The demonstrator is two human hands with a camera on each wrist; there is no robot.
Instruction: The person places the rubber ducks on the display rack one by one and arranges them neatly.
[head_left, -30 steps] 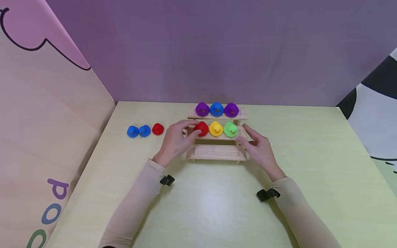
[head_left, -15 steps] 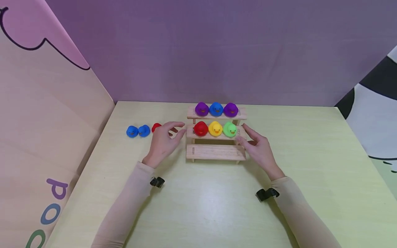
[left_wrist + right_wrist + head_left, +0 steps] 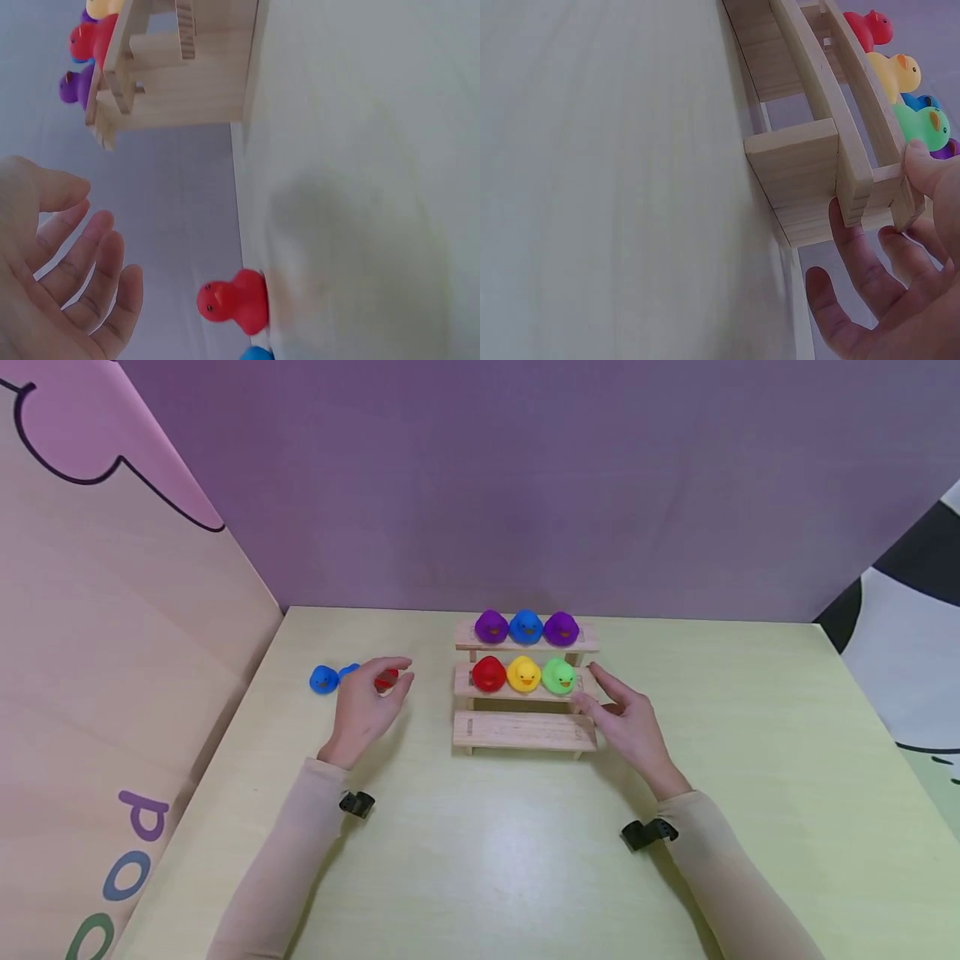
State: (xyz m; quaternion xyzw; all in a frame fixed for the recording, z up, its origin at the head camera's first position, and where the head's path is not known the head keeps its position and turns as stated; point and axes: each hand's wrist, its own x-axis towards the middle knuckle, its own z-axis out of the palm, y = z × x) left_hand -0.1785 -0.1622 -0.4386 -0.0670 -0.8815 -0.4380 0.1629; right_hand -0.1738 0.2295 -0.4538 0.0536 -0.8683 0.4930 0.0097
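Best to lower the left hand (image 3: 363, 713), with empty fingers loosely parted, squarely over the red duck (image 3: 244, 303) on the table (image 3: 517, 868) near the blue ducks (image 3: 324, 680), steadying the wooden stand (image 3: 525, 731) with an end pinch from the right hand (image 3: 633, 728).

Head view: purple wall (image 3: 525, 485), 12 o'clock; beige wall (image 3: 112, 652), 9; black-and-white print (image 3: 911, 647), 3; pale table (image 3: 750, 710), glare (image 3: 517, 839) at 6.

Beige sleeves (image 3: 279, 852), seemingly boxy black cameras (image 3: 357, 803)

Your ducks: red duck (image 3: 236, 302), yellow duck (image 3: 523, 674), light-green duck (image 3: 558, 677).
Your rack (image 3: 525, 730): pale grained wood; backdrop (image 3: 525, 485): purple.
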